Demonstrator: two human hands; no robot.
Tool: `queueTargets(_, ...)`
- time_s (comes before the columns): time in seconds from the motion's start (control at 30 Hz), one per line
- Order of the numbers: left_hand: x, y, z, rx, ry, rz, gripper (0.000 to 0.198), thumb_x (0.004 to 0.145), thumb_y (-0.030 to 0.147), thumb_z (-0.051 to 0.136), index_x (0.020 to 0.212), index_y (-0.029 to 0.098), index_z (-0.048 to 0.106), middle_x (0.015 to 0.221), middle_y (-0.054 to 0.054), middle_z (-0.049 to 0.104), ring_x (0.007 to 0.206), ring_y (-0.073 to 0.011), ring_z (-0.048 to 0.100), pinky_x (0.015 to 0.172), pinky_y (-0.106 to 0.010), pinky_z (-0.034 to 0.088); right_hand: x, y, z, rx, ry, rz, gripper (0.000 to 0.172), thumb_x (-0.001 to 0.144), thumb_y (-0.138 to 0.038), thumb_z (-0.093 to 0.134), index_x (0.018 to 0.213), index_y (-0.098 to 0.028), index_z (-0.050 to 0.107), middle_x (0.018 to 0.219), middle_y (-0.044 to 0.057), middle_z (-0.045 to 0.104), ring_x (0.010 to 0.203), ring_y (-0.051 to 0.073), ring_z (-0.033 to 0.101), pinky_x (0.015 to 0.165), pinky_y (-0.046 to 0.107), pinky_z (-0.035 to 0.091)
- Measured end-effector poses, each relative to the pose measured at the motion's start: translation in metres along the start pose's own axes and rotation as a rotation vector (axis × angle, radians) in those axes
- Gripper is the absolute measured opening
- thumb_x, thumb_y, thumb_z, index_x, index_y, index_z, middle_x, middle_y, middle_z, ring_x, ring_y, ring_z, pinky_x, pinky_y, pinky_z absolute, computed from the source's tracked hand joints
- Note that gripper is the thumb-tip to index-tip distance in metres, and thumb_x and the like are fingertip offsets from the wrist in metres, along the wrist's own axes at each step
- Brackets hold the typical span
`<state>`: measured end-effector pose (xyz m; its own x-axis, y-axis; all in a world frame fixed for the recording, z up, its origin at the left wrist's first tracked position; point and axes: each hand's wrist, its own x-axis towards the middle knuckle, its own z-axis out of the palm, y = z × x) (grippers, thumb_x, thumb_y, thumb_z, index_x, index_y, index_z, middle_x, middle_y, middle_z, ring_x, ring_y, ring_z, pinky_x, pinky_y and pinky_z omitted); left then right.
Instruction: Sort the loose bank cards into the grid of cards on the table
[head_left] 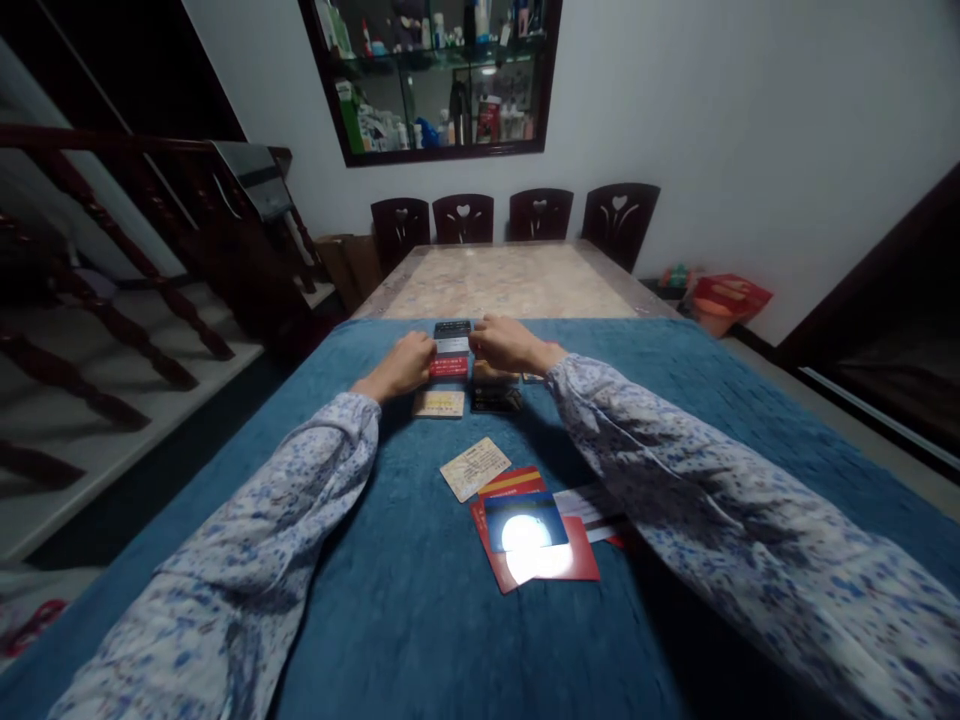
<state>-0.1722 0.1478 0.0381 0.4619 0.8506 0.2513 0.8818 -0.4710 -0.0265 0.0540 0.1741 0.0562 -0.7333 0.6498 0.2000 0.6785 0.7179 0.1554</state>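
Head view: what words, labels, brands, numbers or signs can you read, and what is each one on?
None can be read with certainty.
Near beige card: lines of print, too small and blurred.
Far red card: pale characters, too blurred.
Red-and-gold card: faint print, too small.
Cabinet goods: any labels too small and blurred.
Red bag: pale marking, too blurred.

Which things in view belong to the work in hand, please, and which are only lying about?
Likely in the work:
- silver-grey rectangular card, between left hand and right hand
- the other cards on the blue cloth

Likely just lying about:
- dark wooden chairs
- crumpled red bag
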Motion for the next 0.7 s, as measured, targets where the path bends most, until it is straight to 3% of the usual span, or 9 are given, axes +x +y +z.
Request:
queueTargets(0.23,-0.023,0.016,-0.003,0.049,0.009,0.047,0.016,0.09,0.01,0.05,0.092,0.015,0.065,0.098,-0.014,0.064,0.094,-0.0266,0.059,0.087,-0.038,0.049,-0.031,-0.008,-0.003,0.005,0.045,-0.05,0.024,0.098,-0.02,0.05,0.103,-0.015,0.073,0.107,0.014,0.072,0.099,0.024,0.058,0.077,0.032,0.035)
queueTargets(0.43,-0.047,0.029,-0.003,0.042,-0.003,0.044,0.01,0.083,0.011,0.062,0.09,0.017,0.062,0.099,-0.012,0.063,0.092,-0.0255,0.056,0.084,-0.037,0.047,-0.059,-0.021,-0.007,0.007,0.049,-0.04,0.029,0.103,-0.021,0.045,0.105,-0.014,0.072,0.109,0.015,0.072,0.1,0.024,0.056,0.078,0.034,0.033)
queueTargets(0.7,-0.077,0.049,0.002,0.037,-0.005,0.044,0.022,0.087,0.002,0.046,0.09,0.017,0.062,0.099,-0.013,0.064,0.092,-0.0259,0.055,0.084,-0.038,0.046,-0.085,-0.036,0.002,0.032,0.054,-0.039,0.025,0.099,-0.019,0.048,0.103,-0.017,0.073,0.103,0.013,0.071,0.099,0.024,0.054,0.079,0.034,0.034)
